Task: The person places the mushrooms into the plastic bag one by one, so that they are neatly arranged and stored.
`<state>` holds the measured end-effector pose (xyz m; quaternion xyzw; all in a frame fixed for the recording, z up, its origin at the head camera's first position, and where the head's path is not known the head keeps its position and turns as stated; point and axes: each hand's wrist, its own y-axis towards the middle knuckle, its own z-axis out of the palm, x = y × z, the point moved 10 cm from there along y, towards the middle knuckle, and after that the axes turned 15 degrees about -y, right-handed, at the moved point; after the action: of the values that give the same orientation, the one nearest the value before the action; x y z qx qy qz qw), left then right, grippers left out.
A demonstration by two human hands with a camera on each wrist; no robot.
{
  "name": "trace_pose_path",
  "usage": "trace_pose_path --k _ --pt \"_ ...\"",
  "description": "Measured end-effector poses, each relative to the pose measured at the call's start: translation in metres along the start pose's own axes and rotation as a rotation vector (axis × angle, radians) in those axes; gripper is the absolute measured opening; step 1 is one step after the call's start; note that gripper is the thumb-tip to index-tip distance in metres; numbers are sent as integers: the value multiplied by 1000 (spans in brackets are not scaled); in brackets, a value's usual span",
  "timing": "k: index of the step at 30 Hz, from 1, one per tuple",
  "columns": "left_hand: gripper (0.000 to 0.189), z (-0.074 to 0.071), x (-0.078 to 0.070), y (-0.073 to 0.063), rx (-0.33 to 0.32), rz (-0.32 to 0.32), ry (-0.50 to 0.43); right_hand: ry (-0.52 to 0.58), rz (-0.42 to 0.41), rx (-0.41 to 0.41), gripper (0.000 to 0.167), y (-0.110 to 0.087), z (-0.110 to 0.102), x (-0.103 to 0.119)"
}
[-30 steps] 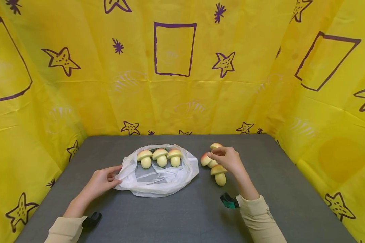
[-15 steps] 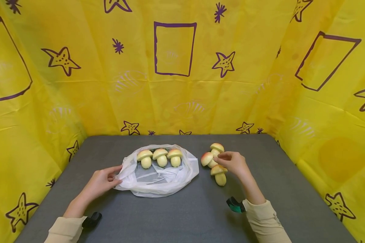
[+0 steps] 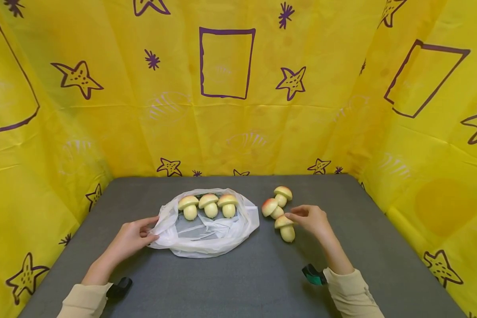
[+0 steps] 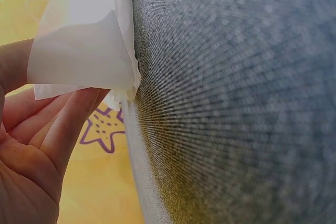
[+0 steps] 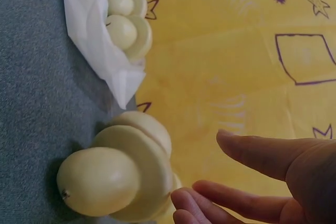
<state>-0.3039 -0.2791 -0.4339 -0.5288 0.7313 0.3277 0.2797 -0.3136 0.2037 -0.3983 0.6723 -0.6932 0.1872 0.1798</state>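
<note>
My left hand pinches the left rim of a white plastic bag that lies with its mouth spread wide. In the left wrist view, the bag's edge sits between thumb and fingers. Three smooth imitation mushrooms, one of them in the middle, stand in a row at the bag's far side. Right of the bag, three more form a loose cluster: a back mushroom, a left mushroom and a front mushroom. My right hand hovers at the front one's cap, thumb and fingers parted, holding nothing.
The dark grey tabletop runs back to yellow cloth walls with purple drawings on three sides. A white flap of the bag sticks out toward the cluster. Black straps, such as the left one, sit at both wrists.
My right hand has drawn back from over the rear mushrooms, moving right and toward me to the front one's cap. The left hand and the bag stay in place.
</note>
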Motion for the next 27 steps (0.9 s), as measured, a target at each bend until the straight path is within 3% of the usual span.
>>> trace_pose_path --k 27 --pt "53 0 1 0 -4 -6 -22 5 86 33 45 -10 22 -32"
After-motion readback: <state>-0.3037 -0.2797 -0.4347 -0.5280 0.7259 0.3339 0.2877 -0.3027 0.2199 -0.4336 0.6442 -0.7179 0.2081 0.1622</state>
